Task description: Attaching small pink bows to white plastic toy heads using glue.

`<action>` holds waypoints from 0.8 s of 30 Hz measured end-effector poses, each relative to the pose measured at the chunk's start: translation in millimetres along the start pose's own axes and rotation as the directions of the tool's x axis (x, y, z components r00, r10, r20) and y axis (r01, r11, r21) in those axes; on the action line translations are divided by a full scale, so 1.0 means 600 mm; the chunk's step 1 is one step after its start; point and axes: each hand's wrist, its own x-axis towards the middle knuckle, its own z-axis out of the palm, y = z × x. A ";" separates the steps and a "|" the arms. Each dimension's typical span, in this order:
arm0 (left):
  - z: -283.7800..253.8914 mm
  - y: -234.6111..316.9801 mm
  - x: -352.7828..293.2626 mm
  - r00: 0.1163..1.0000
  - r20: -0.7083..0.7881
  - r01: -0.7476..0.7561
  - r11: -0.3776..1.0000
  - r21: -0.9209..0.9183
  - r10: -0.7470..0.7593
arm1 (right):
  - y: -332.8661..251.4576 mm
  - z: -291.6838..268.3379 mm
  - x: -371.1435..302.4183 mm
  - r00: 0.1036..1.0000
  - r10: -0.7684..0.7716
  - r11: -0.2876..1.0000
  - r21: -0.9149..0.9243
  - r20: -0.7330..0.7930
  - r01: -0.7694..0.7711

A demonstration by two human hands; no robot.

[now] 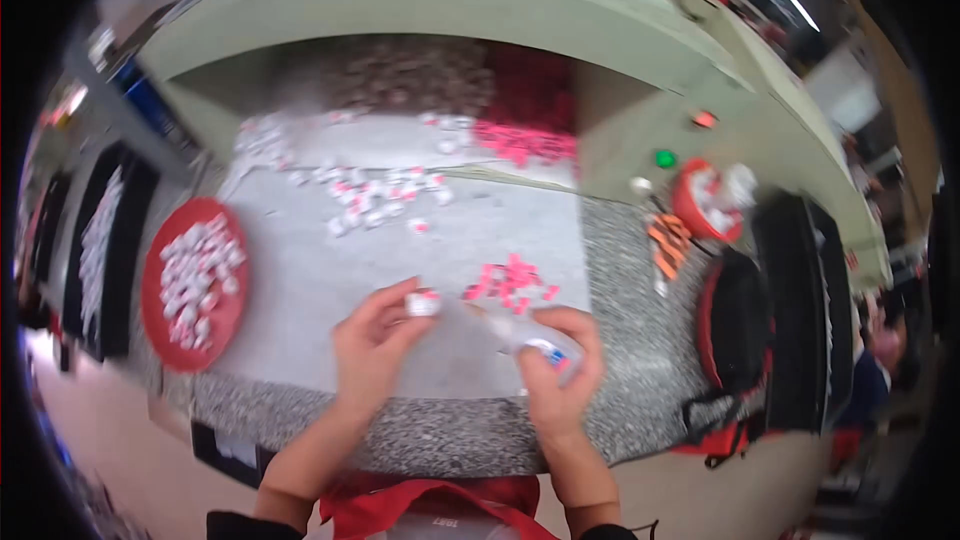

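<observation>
My left hand (368, 342) pinches a small white piece (422, 305) with a red-pink spot on top, between thumb and fingertips. My right hand (563, 370) is wrapped around a whitish squeeze bottle (553, 348) with a blue-and-pink mark; its narrow nozzle points left toward the white piece, apart from it. Just beyond the bottle lies a loose pile of small pink pieces (512, 283). More small white pieces (372, 198), many with pink spots, are scattered farther back on the pale sheet (300, 280). The bottle's tip is blurred.
At the left stands a red oval dish (154, 310) of white-and-pink pieces, with a black tray (125, 270) beyond it. Heaps of pink pieces (525, 140) lie at the back. On the right are an orange-red cup (690, 202), an orange-and-black striped item (667, 245) and a black bag (737, 325).
</observation>
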 end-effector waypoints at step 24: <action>-0.010 0.008 -0.011 0.973 0.117 -0.204 0.979 0.017 0.200 | 0.011 0.022 -0.029 0.925 -0.346 0.896 -0.239 0.156 0.375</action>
